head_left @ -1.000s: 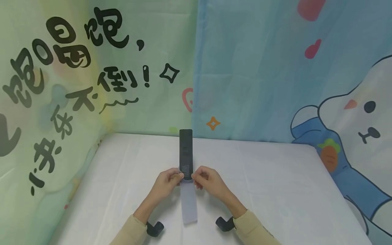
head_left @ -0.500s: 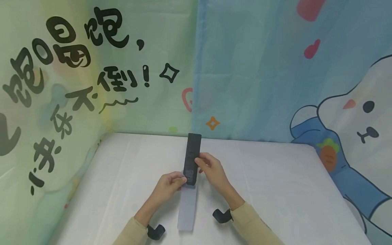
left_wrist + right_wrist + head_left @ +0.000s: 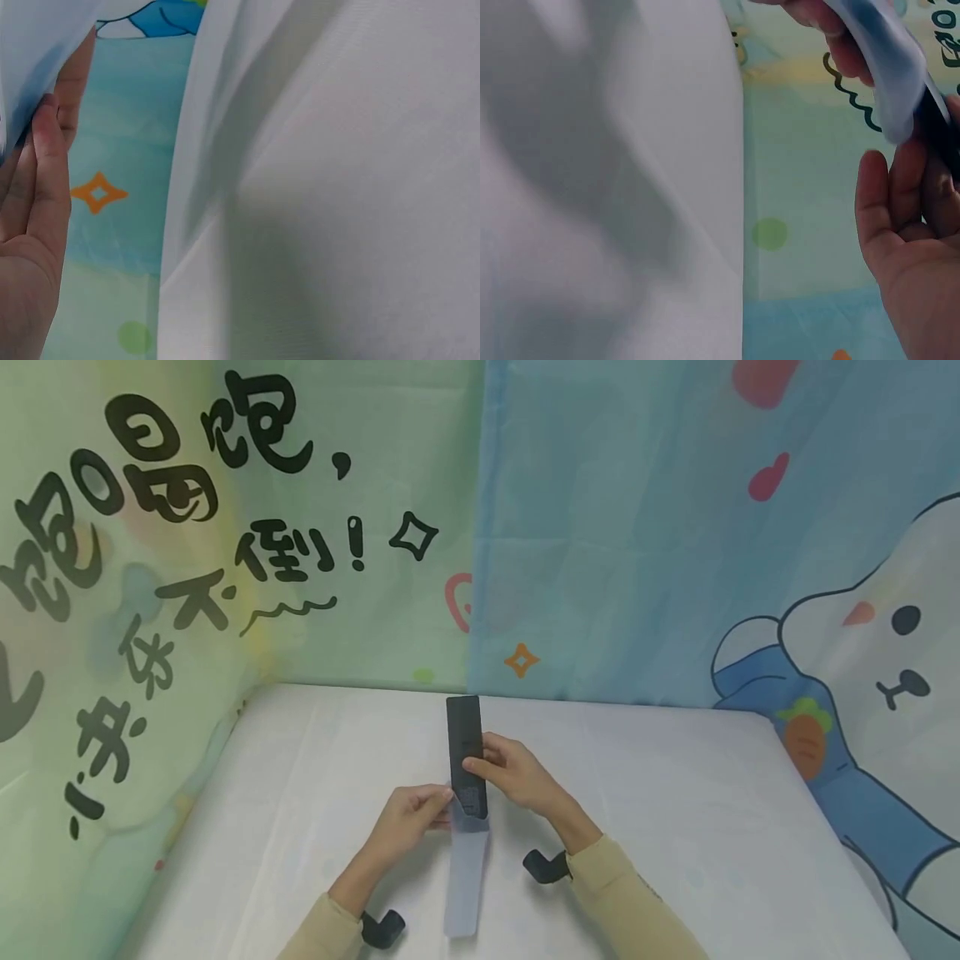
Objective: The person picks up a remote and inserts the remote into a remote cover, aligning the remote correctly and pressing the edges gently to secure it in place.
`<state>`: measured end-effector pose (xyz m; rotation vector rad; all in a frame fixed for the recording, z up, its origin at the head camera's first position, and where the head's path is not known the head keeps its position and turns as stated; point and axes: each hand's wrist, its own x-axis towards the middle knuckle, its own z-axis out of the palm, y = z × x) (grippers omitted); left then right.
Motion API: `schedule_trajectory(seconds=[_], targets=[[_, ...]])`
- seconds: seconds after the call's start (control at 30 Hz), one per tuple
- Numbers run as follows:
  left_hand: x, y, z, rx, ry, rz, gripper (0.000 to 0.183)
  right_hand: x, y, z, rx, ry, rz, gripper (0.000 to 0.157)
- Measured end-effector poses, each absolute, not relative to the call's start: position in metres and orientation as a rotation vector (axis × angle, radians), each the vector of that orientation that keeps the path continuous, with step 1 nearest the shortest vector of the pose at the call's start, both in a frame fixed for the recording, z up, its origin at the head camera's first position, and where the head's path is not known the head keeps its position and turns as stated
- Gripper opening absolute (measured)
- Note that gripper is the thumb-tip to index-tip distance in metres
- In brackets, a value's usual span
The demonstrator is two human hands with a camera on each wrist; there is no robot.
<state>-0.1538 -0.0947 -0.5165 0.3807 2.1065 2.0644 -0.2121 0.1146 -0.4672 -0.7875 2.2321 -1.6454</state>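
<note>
A long black remote control (image 3: 465,731) stands tilted between the hands in the head view, its lower end inside the mouth of a translucent plastic sleeve (image 3: 465,885). My right hand (image 3: 525,781) grips the remote by its right edge, thumb on the facing side. On the left, my left hand (image 3: 411,818) pinches the sleeve's upper edge between thumb and fingers. The left wrist view has the pale sleeve (image 3: 41,49) over the fingertips. From the right wrist, the sleeve (image 3: 896,75) partly covers the dark remote (image 3: 937,127); the right thumb is out of frame.
A white cloth-covered table (image 3: 637,827) lies beneath the hands. Printed curtains (image 3: 600,527) rise along its back and left side. Each wrist carries a black camera mount (image 3: 546,867) near the sleeve cuff.
My right hand has moved from the sleeve's mouth up to the remote and grips it. The remote has come slightly lower, and the sleeve's edge now overlaps its bottom end.
</note>
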Motion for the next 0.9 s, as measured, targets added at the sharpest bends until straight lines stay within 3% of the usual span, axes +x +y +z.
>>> schedule_trajectory(seconds=[0.33, 0.63, 0.9], targets=[[-0.156, -0.095, -0.506, 0.284, 2.01, 2.093, 0.042, -0.21, 0.118, -0.464, -0.811, 2.154, -1.715, 0.038], [-0.157, -0.083, -0.507, 0.257, 2.171, 2.065, 0.022, -0.2, 0.111, -0.469, -0.732, 2.224, -1.784, 0.03], [-0.156, -0.084, -0.503, 0.089, 2.266, 2.055, 0.027, -0.191, 0.118, -0.481, -0.675, 2.414, -1.68, 0.026]])
